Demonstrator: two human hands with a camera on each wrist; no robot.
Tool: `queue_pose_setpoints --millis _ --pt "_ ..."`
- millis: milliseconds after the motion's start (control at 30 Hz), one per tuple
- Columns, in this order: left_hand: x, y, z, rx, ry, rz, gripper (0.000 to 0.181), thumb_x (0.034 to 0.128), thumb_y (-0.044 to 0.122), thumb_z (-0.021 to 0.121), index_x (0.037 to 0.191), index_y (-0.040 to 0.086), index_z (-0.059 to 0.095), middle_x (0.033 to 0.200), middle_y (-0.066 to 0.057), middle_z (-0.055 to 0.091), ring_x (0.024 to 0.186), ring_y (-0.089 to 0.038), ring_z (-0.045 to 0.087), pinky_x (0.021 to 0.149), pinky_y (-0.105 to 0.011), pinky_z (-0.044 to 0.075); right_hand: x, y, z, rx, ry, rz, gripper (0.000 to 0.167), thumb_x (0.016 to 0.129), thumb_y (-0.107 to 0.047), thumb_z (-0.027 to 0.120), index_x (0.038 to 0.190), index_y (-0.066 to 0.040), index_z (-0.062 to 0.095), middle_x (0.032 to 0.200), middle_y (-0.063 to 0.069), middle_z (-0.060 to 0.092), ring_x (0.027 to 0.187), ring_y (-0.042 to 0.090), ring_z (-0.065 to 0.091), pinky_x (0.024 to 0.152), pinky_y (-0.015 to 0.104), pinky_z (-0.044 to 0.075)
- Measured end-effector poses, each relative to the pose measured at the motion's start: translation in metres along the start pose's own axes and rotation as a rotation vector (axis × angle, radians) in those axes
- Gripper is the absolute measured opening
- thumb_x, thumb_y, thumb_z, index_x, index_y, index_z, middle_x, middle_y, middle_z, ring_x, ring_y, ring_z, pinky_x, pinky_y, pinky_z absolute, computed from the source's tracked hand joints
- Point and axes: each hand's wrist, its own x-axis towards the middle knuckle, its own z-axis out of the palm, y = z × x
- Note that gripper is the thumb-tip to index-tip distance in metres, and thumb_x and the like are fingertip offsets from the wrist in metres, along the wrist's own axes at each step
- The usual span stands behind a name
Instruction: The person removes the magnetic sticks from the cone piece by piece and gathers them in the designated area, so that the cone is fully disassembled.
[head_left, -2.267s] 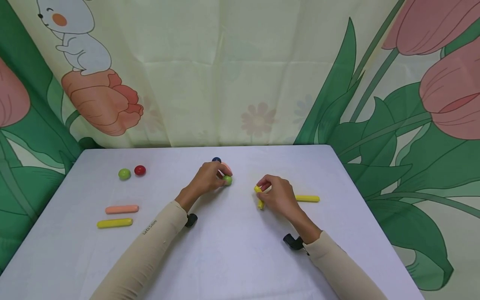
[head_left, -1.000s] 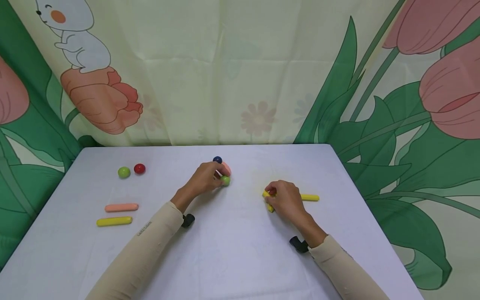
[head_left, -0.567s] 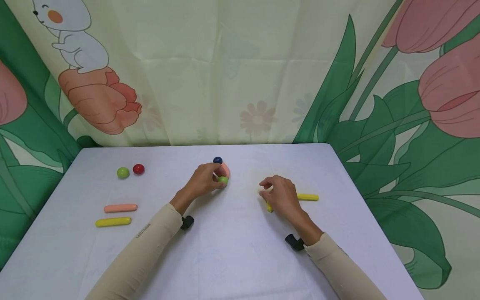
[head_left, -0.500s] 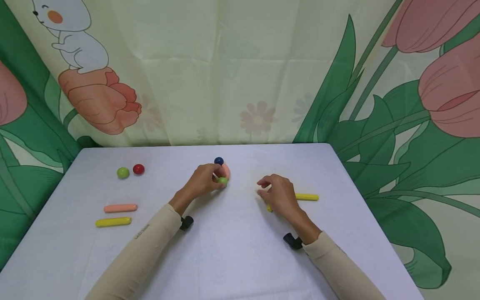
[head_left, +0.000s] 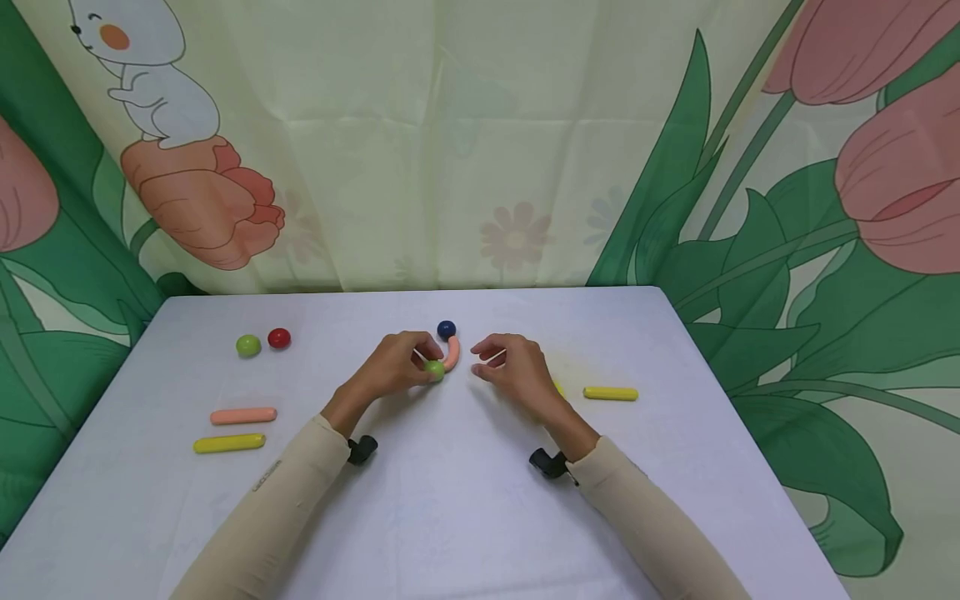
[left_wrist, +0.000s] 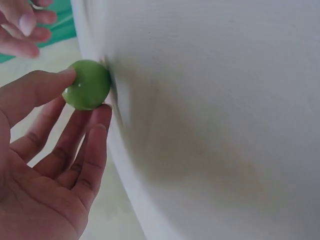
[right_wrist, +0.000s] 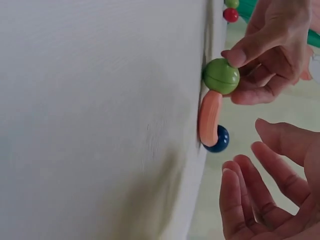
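Note:
My left hand (head_left: 401, 362) pinches a glossy green ball (left_wrist: 89, 85) between thumb and fingers, low over the white cloth. Against that ball lies one end of a curved pink rod (right_wrist: 210, 120); a dark blue ball (head_left: 446, 330) touches the rod's far end. Just right of this chain is my right hand (head_left: 513, 367), its thumb and fingers spread apart and holding nothing. Behind the right hand a yellow piece (head_left: 559, 388) shows only a little, mostly hidden. A straight yellow rod (head_left: 611, 393) lies farther right.
On the left of the white-covered table (head_left: 450, 508) lie a second green ball (head_left: 248, 346), a red ball (head_left: 279, 337), a straight pink rod (head_left: 243, 416) and another yellow rod (head_left: 228, 443). A printed curtain (head_left: 360, 167) hangs behind the table's far edge.
My right hand has let go of the yellow piece and moved left toward the chain. The left hand has shifted slightly left and nearer with the green ball; the blue ball now shows fully.

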Motion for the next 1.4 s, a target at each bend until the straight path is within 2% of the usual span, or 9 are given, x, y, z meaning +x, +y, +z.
queue_pose_setpoints --millis 233,367,467,667,1033,1233,1400 --pt "0.0 -0.002 0.003 0.032 0.026 -0.003 0.027 0.084 0.01 0.089 0.107 0.008 0.075 0.105 -0.009 0.076 0.089 -0.02 0.071 0.08 -0.031 0.058 0.019 -0.008 0.02 0.064 0.011 -0.012 0.023 0.09 -0.015 0.086 0.113 -0.015 0.082 0.11 0.004 0.081 0.092 0.023 0.076 0.079 0.034 0.062" --pt "0.001 -0.003 0.006 0.05 0.047 0.002 0.025 0.0823 0.01 0.091 0.103 0.008 0.077 0.1 -0.008 0.077 0.083 -0.017 0.069 0.076 -0.029 0.056 0.029 -0.01 0.031 0.07 0.04 0.004 0.019 0.088 -0.019 0.088 0.106 -0.016 0.083 0.103 0.001 0.081 0.087 0.019 0.076 0.073 0.03 0.057" --pt "0.001 -0.005 0.008 0.054 0.048 -0.002 0.025 0.082 0.012 0.091 0.103 0.009 0.078 0.098 -0.007 0.077 0.083 -0.016 0.068 0.076 -0.029 0.055 0.035 -0.009 0.036 0.072 0.048 0.03 0.015 0.086 -0.016 0.087 0.101 -0.015 0.083 0.097 0.0 0.08 0.086 0.016 0.073 0.075 0.03 0.051" --pt "-0.001 -0.003 0.008 0.048 0.034 -0.007 0.024 0.0834 0.013 0.091 0.104 0.01 0.078 0.1 -0.006 0.078 0.084 -0.016 0.068 0.077 -0.029 0.055 0.041 -0.009 0.041 0.038 0.054 0.075 0.008 0.087 -0.013 0.085 0.092 -0.017 0.081 0.089 -0.002 0.079 0.086 0.016 0.068 0.081 0.033 0.049" --pt "-0.003 -0.002 0.01 0.028 0.027 -0.016 0.022 0.0849 0.013 0.09 0.104 0.012 0.08 0.103 -0.005 0.078 0.084 -0.015 0.067 0.075 -0.027 0.054 0.046 -0.013 0.045 0.014 0.039 0.099 0.006 0.089 -0.015 0.085 0.093 -0.019 0.082 0.083 -0.005 0.079 0.095 0.018 0.069 0.085 0.036 0.05" --pt "-0.014 0.002 0.008 -0.008 0.01 0.004 0.022 0.0853 0.012 0.089 0.106 0.012 0.081 0.105 -0.004 0.08 0.086 -0.016 0.069 0.076 -0.028 0.056 0.045 -0.013 0.045 0.022 0.036 0.1 0.006 0.089 -0.014 0.085 0.092 -0.018 0.082 0.077 -0.006 0.077 0.091 0.017 0.07 0.085 0.037 0.05" --pt "-0.032 0.001 -0.005 -0.019 0.042 0.019 0.028 0.0839 0.007 0.088 0.11 0.012 0.081 0.109 -0.004 0.079 0.092 -0.018 0.073 0.08 -0.032 0.06 0.045 -0.014 0.045 0.039 0.023 0.12 0.007 0.09 -0.013 0.084 0.094 -0.018 0.081 0.072 -0.007 0.076 0.09 0.014 0.072 0.089 0.038 0.05"
